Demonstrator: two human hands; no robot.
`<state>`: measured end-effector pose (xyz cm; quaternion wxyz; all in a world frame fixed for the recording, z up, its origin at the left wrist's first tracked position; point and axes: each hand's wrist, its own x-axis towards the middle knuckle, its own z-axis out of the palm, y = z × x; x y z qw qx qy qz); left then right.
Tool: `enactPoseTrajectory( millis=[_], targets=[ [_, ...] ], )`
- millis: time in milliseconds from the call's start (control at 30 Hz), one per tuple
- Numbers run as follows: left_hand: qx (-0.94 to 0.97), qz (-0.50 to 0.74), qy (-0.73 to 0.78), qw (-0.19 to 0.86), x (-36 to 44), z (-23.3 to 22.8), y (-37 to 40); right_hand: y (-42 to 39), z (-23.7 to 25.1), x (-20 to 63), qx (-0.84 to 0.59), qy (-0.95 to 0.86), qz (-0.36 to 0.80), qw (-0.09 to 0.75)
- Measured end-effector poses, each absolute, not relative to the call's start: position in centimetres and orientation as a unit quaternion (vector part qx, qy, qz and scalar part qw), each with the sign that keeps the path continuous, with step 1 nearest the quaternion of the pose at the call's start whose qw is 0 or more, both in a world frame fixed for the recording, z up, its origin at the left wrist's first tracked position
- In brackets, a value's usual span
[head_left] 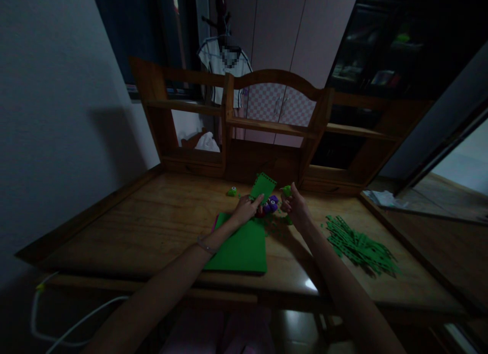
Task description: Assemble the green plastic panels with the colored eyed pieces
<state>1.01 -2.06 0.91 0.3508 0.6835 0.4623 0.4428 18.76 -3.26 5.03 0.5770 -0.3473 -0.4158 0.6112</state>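
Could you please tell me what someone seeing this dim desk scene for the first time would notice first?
Probably the bright green against the dark wood: a green sheet lies flat at the desk's near middle, and the left hand holds a green perforated plate tilted up just behind it. The right hand pinches a small green piece beside it, and a heap of green strips lies to the right.

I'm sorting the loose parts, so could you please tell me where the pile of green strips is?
In the head view, the pile of green strips lies on the wooden desk, to the right of the right hand.

Green strips (360,247) right; left bare.
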Motion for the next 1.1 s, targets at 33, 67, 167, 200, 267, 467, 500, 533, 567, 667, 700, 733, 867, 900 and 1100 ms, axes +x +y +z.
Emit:
enactPoseTrajectory(
  millis=[33,67,167,200,267,467,500,533,567,667,700,733,867,900,1100],
  targets=[
    [0.686,0.443,0.463,0.345,1.0,0.9,-2.1,-3.2,5.0,18.7,-0.347,-0.417,0.603,0.585],
    [0.688,0.444,0.463,0.339,1.0,1.0,-2.2,-3.2,4.9,18.7,-0.349,-0.418,0.593,0.594],
    [0.689,0.452,0.464,0.325,1.0,1.2,-2.3,-3.0,4.5,18.8,-0.352,-0.417,0.578,0.606],
    [0.689,0.455,0.464,0.321,1.0,1.3,-2.4,-2.9,4.4,18.9,-0.355,-0.417,0.575,0.608],
    [0.690,0.459,0.459,0.321,1.0,1.4,-2.4,-2.8,4.1,19.0,-0.357,-0.422,0.566,0.612],
    [0.662,0.448,0.451,0.396,1.0,1.4,-2.4,-2.7,4.0,18.9,-0.355,-0.422,0.553,0.625],
    [0.659,0.451,0.445,0.405,1.0,1.3,-2.3,-2.8,4.0,18.8,-0.353,-0.417,0.560,0.623],
    [0.656,0.455,0.437,0.413,1.0,1.3,-2.2,-2.8,4.1,18.8,-0.350,-0.413,0.567,0.621],
    [0.653,0.461,0.428,0.422,1.0,1.2,-2.2,-2.8,4.1,18.9,-0.347,-0.411,0.573,0.619],
    [0.644,0.474,0.404,0.444,1.1,1.1,-2.1,-2.9,4.1,19.0,-0.341,-0.405,0.590,0.610],
    [0.644,0.475,0.400,0.447,1.1,1.1,-2.1,-2.9,4.1,19.0,-0.339,-0.403,0.595,0.607],
    [0.646,0.476,0.395,0.448,1.1,1.2,-2.2,-2.9,4.0,19.0,-0.338,-0.400,0.600,0.605],
    [0.644,0.487,0.385,0.448,1.1,1.3,-2.3,-2.8,3.8,19.1,-0.332,-0.398,0.615,0.595],
    [0.644,0.488,0.383,0.448,1.1,1.2,-2.3,-2.8,3.8,19.1,-0.331,-0.400,0.617,0.592],
    [0.651,0.479,0.383,0.447,1.1,1.1,-2.2,-2.7,3.9,19.1,-0.334,-0.408,0.622,0.579]
  ],
)
